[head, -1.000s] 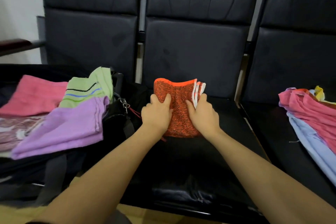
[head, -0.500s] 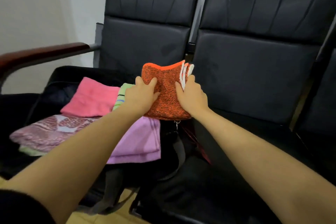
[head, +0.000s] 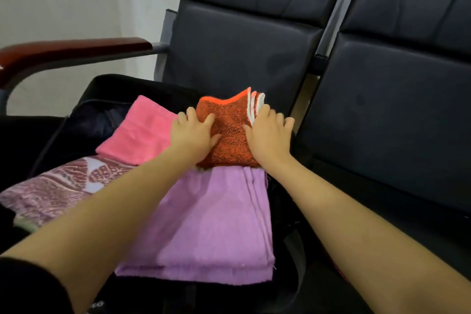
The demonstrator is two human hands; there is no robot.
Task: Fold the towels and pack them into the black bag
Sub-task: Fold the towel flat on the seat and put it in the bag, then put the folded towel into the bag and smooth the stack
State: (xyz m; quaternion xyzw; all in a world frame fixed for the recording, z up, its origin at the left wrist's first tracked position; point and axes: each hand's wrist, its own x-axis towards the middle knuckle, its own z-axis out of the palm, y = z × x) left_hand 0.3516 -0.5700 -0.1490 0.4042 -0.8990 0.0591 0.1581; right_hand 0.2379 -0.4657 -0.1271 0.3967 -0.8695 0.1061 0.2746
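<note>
The folded orange towel [head: 230,132] with white-edged layers lies on top of the stack in the open black bag [head: 102,86], behind the folded purple towel [head: 216,224]. My left hand [head: 193,132] rests on its left side and my right hand [head: 267,132] on its right side. The fingers of both are spread fairly straight and press it down. The towel's far edge bows upward. A pink towel [head: 142,130] and a patterned maroon-and-white towel [head: 51,191] lie in the bag to the left.
The bag sits on the leftmost black seat, beside a dark red armrest [head: 76,51]. That seat's backrest [head: 234,46] rises just behind the orange towel. Another black seat [head: 397,135] lies to the right. A bag strap [head: 295,257] hangs at the front.
Both hands carried the orange towel from the middle seat leftward and lowered it onto the stack in the bag. My view swung left with it.
</note>
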